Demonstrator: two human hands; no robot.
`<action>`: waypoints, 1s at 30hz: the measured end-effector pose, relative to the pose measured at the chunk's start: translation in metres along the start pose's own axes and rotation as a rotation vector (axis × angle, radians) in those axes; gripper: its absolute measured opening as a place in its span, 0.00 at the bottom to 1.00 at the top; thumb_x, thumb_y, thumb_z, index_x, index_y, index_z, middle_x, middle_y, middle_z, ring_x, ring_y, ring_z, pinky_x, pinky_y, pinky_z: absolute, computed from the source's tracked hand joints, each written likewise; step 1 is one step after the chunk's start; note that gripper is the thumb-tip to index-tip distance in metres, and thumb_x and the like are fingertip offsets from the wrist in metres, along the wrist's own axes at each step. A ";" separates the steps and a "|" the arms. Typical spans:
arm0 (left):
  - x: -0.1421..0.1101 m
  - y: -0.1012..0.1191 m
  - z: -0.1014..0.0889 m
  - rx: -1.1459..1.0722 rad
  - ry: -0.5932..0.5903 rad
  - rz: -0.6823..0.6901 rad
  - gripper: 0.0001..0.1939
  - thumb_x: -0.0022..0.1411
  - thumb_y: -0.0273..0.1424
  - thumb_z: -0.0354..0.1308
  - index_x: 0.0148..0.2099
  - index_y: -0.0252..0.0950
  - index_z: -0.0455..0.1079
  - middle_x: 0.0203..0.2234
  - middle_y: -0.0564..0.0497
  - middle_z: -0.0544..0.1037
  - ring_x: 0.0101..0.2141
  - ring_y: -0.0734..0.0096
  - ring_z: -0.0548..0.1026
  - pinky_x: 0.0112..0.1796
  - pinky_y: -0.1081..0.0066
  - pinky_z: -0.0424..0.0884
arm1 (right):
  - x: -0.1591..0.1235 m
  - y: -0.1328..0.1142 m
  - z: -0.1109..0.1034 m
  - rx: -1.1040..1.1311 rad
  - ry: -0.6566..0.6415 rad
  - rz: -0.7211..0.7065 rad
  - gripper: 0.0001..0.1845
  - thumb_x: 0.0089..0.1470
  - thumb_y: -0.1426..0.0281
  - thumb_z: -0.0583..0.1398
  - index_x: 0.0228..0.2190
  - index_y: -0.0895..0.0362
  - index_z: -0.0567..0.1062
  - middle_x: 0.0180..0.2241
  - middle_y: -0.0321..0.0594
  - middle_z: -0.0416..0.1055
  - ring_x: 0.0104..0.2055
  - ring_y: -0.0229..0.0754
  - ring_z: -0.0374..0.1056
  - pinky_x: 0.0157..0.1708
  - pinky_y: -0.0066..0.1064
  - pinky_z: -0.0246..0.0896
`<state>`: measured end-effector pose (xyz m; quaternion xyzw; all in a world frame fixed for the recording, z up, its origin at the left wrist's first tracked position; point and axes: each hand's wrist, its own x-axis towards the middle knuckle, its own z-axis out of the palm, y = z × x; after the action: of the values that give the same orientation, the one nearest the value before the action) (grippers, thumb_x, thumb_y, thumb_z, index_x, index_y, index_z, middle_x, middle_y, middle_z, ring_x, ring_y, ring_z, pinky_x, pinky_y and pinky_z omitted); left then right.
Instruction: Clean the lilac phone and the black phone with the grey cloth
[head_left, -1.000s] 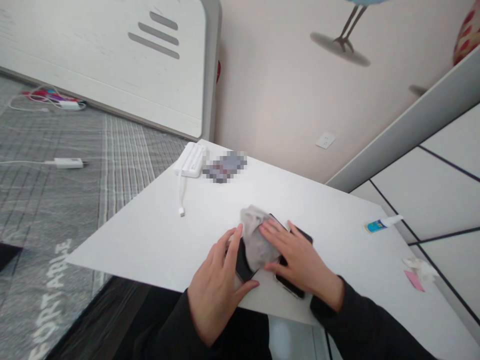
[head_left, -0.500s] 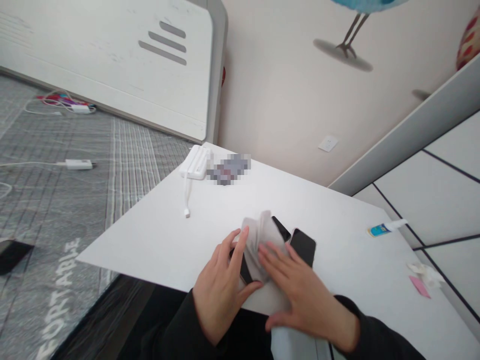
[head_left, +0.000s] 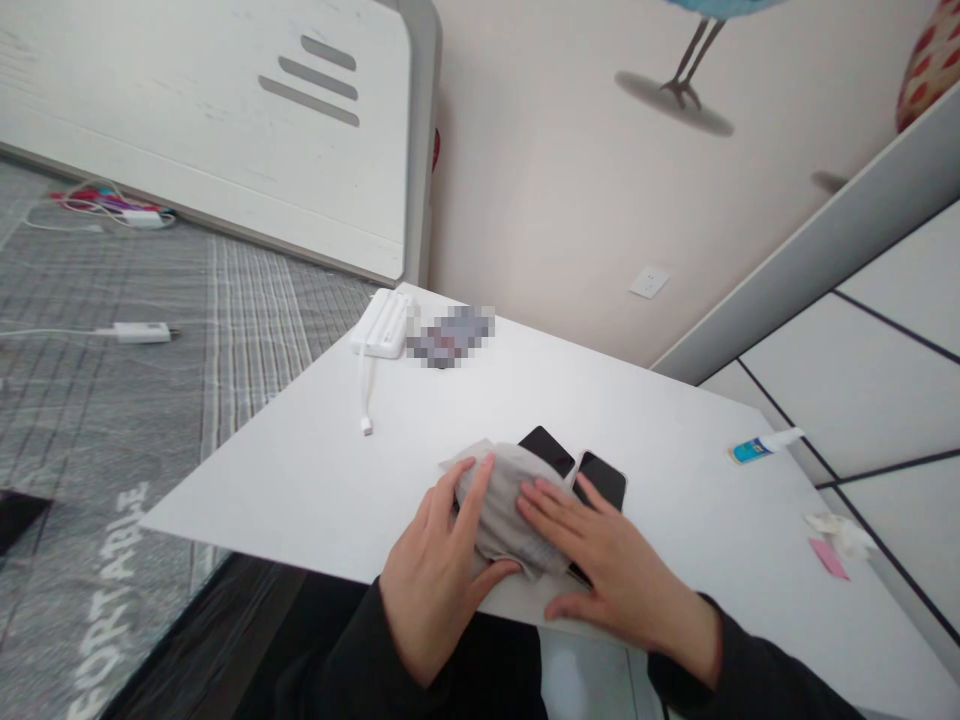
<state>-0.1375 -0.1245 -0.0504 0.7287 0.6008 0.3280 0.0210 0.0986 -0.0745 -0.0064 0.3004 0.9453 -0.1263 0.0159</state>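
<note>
A thin grey cloth (head_left: pixel 504 505) lies spread over a dark flat device that looks like a phone, with only small dark bits of it showing at the ends. My left hand (head_left: pixel 442 565) grips the covered phone's left end, fingertips on the far side and thumb along the near edge. Flat on top of the cloth rests my right hand (head_left: pixel 607 550), its fingers stretched out and its thumb apart. Just beyond the cloth lie two more phones: a black phone (head_left: pixel 547 449) and, right of it, a dark-screened phone with a light edge (head_left: pixel 602 482).
On the white table (head_left: pixel 300 480) are a white power bank (head_left: pixel 383 322) with a short cable, a blurred-out item (head_left: pixel 451 336), a small blue-and-white bottle (head_left: pixel 752 450), a crumpled tissue (head_left: pixel 847 537) and a pink slip (head_left: pixel 828 559). A charger (head_left: pixel 142 332) lies on the grey bedding.
The cloth, bunched up before, is now spread across the dark phone and hides most of it. My right hand stays flat on it; my left hand keeps its place. The view has shifted slightly.
</note>
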 end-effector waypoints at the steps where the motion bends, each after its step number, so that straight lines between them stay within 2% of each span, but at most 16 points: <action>1: 0.000 0.000 0.000 0.004 0.003 0.003 0.62 0.45 0.38 0.79 0.73 0.39 0.45 0.60 0.36 0.71 0.54 0.47 0.77 0.49 0.54 0.81 | 0.002 0.003 -0.001 -0.028 0.032 0.070 0.49 0.63 0.41 0.54 0.73 0.52 0.45 0.73 0.47 0.48 0.75 0.56 0.46 0.71 0.65 0.34; 3: 0.000 0.001 0.000 0.010 0.008 0.006 0.61 0.46 0.39 0.79 0.73 0.39 0.46 0.60 0.36 0.71 0.51 0.50 0.79 0.47 0.55 0.82 | 0.005 0.005 -0.002 -0.057 0.081 0.144 0.50 0.63 0.40 0.53 0.73 0.55 0.47 0.73 0.50 0.47 0.75 0.59 0.43 0.70 0.68 0.33; 6: 0.000 0.001 0.000 0.021 0.012 0.007 0.63 0.44 0.38 0.80 0.73 0.39 0.46 0.60 0.36 0.71 0.52 0.48 0.78 0.48 0.54 0.81 | 0.010 -0.004 0.000 0.024 0.004 -0.028 0.60 0.55 0.34 0.56 0.73 0.56 0.45 0.73 0.48 0.47 0.76 0.56 0.43 0.74 0.58 0.32; 8: 0.001 0.000 0.001 0.027 0.013 0.007 0.63 0.44 0.37 0.80 0.73 0.38 0.46 0.60 0.35 0.71 0.55 0.45 0.76 0.49 0.53 0.80 | 0.013 -0.007 0.001 0.049 -0.032 -0.093 0.57 0.55 0.34 0.57 0.73 0.51 0.47 0.72 0.44 0.50 0.75 0.52 0.47 0.74 0.54 0.34; 10: 0.001 0.000 0.001 0.025 0.012 0.001 0.62 0.45 0.39 0.79 0.74 0.39 0.45 0.60 0.35 0.71 0.54 0.45 0.77 0.48 0.53 0.81 | 0.016 0.001 -0.002 -0.003 0.019 0.013 0.49 0.61 0.39 0.57 0.72 0.47 0.51 0.72 0.43 0.52 0.74 0.53 0.49 0.73 0.59 0.38; 12: 0.001 0.000 0.001 0.014 0.003 -0.008 0.61 0.46 0.40 0.79 0.73 0.39 0.46 0.60 0.35 0.71 0.52 0.48 0.78 0.47 0.54 0.82 | 0.018 0.016 -0.007 -0.069 0.092 0.148 0.44 0.64 0.44 0.57 0.72 0.48 0.53 0.72 0.45 0.51 0.74 0.57 0.49 0.70 0.66 0.42; 14: 0.000 0.001 -0.001 0.004 -0.010 -0.026 0.62 0.46 0.40 0.79 0.73 0.39 0.45 0.62 0.35 0.70 0.51 0.49 0.78 0.47 0.55 0.82 | 0.019 0.029 -0.012 -0.102 0.128 0.194 0.45 0.63 0.46 0.59 0.71 0.51 0.54 0.73 0.48 0.46 0.75 0.60 0.44 0.70 0.69 0.40; 16: -0.003 0.004 -0.004 -0.010 -0.039 -0.029 0.63 0.45 0.38 0.79 0.74 0.38 0.44 0.64 0.34 0.68 0.55 0.47 0.76 0.50 0.53 0.80 | 0.020 0.036 -0.016 -0.119 0.147 0.186 0.47 0.61 0.44 0.61 0.71 0.52 0.56 0.74 0.49 0.44 0.76 0.60 0.41 0.71 0.68 0.36; 19: -0.010 0.007 -0.008 -0.023 -0.085 -0.017 0.59 0.51 0.32 0.73 0.76 0.38 0.41 0.67 0.36 0.65 0.62 0.45 0.70 0.56 0.49 0.76 | 0.024 0.026 -0.016 -0.100 0.133 0.144 0.45 0.63 0.44 0.57 0.72 0.52 0.53 0.73 0.49 0.47 0.76 0.57 0.43 0.71 0.65 0.38; 22: -0.014 0.007 -0.008 -0.036 -0.086 -0.012 0.51 0.58 0.30 0.63 0.76 0.37 0.40 0.67 0.37 0.65 0.62 0.46 0.70 0.57 0.47 0.75 | 0.029 -0.001 -0.009 -0.048 0.074 0.046 0.51 0.61 0.39 0.56 0.73 0.53 0.49 0.72 0.47 0.50 0.75 0.55 0.46 0.72 0.60 0.40; 24: -0.015 0.006 -0.008 -0.056 -0.102 -0.015 0.53 0.52 0.22 0.57 0.76 0.36 0.38 0.67 0.38 0.65 0.62 0.48 0.69 0.58 0.48 0.74 | 0.032 -0.017 -0.005 0.037 0.013 -0.109 0.56 0.58 0.36 0.56 0.73 0.55 0.47 0.73 0.46 0.50 0.75 0.52 0.45 0.74 0.53 0.35; 26: -0.015 0.006 -0.007 -0.068 -0.111 -0.019 0.58 0.44 0.18 0.53 0.76 0.35 0.37 0.68 0.38 0.63 0.64 0.50 0.67 0.60 0.50 0.73 | 0.035 -0.021 -0.004 0.108 -0.046 -0.230 0.56 0.57 0.35 0.56 0.73 0.53 0.47 0.72 0.44 0.51 0.75 0.50 0.46 0.75 0.49 0.32; 28: -0.013 0.006 -0.006 -0.061 -0.086 -0.016 0.55 0.47 0.20 0.55 0.76 0.32 0.38 0.68 0.35 0.63 0.64 0.49 0.66 0.59 0.49 0.73 | 0.038 -0.012 -0.006 0.090 -0.030 -0.169 0.51 0.60 0.38 0.56 0.73 0.49 0.49 0.72 0.43 0.52 0.74 0.51 0.49 0.74 0.52 0.35; 30: -0.011 0.007 -0.006 -0.039 -0.041 -0.018 0.49 0.56 0.27 0.58 0.75 0.31 0.40 0.66 0.33 0.65 0.63 0.46 0.68 0.57 0.48 0.74 | 0.040 0.000 -0.008 0.023 0.046 -0.008 0.46 0.64 0.42 0.55 0.73 0.50 0.50 0.73 0.48 0.50 0.74 0.56 0.49 0.72 0.61 0.39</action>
<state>-0.1348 -0.1388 -0.0477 0.7293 0.6003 0.3244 0.0506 0.0663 -0.0496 -0.0030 0.2996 0.9451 -0.1304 -0.0097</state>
